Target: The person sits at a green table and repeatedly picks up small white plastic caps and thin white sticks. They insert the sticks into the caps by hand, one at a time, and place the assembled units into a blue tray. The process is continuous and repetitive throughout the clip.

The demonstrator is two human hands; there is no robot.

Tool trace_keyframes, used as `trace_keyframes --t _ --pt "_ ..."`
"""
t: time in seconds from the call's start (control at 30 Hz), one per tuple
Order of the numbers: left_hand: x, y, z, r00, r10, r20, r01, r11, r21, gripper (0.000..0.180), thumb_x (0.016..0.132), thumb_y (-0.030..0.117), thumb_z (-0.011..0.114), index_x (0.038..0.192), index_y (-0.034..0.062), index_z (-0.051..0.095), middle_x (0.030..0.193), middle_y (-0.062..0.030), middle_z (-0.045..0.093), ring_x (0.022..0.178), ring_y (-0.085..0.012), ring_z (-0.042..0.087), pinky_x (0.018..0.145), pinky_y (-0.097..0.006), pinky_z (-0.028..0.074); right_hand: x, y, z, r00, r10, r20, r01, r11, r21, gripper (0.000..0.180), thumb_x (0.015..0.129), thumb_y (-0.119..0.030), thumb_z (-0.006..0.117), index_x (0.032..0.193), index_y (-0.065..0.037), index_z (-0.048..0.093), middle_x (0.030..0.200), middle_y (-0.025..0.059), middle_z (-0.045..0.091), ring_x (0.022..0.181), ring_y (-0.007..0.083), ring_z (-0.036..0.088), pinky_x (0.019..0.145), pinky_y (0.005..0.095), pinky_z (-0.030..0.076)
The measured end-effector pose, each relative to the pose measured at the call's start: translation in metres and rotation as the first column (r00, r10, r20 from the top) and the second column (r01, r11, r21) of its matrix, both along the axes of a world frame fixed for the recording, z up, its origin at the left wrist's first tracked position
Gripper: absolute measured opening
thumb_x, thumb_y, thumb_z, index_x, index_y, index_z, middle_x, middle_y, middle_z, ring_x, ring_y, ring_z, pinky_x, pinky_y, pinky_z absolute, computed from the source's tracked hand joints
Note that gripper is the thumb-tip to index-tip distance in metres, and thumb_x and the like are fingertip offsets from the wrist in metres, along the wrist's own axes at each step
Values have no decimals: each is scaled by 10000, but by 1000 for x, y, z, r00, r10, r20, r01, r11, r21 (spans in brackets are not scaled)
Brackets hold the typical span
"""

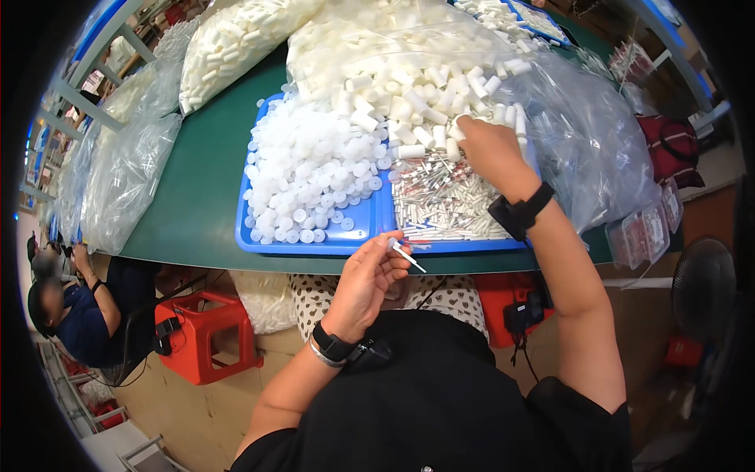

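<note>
Just over the front edge of a blue tray [314,248], my left hand [362,279] is closed in a pinch. It holds a thin white stick [410,258] with a small pale disc at its upper end. My right hand [497,157] reaches into the tray's right side, its curled fingertips against a white cylinder [456,132]; part of the fingers is hidden. Many such white cylinders [421,102] spill from a clear bag there. Below them lies a heap of thin white and reddish sticks [448,208]. Translucent round discs [307,165] fill the left compartment.
The tray stands on a green table [185,204]. A full bag of cylinders [236,55] lies at the back left, crumpled clear plastic [590,134] at the right. A red stool [208,338] and a seated person [86,315] are at the left; a fan [702,287] is at the right.
</note>
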State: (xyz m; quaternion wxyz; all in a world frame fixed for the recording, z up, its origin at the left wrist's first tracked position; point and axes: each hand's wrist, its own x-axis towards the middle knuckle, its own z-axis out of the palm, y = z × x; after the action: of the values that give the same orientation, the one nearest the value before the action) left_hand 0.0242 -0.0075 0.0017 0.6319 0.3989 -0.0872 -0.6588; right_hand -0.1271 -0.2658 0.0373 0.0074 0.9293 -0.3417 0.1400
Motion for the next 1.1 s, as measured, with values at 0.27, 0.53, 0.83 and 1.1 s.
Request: trace_keyframes --t 0.27,0.53,0.83,1.1 --pt "9 6 12 994 95 59 -85 986 -147 389 1030 301 509 1261 -10 538 1070 -111 654 897 -161 644 791 -294 543 0 54 33 950 -3 314 -71 972 225 207 909 -101 569 1088 3 572 1006 218 615 831 422 631 744 472 504" --pt "-1 0 25 958 95 272 -19 963 -269 356 1046 291 468 1219 -9 552 1190 -138 617 972 -201 648 867 -322 528 -13 162 19 856 -125 501 -391 478 787 238 998 -91 481 1199 25 535 928 140 605 662 209 588 628 332 493" --pt "3 12 28 685 -140 715 322 939 -125 309 1053 249 467 1190 -12 558 1037 -81 646 922 -143 647 842 -273 505 -31 163 -1 802 -482 352 -543 -343 767 246 1048 -164 455 1243 -18 490 924 13 589 621 22 405 545 177 337" --pt "-3 10 16 953 -291 88 291 957 16 262 1027 295 533 1172 92 613 839 33 619 772 -49 597 674 -188 469 -34 179 -5 944 -21 330 -276 498 822 183 1014 -139 493 1099 23 489 818 113 635 672 175 610 620 379 485"
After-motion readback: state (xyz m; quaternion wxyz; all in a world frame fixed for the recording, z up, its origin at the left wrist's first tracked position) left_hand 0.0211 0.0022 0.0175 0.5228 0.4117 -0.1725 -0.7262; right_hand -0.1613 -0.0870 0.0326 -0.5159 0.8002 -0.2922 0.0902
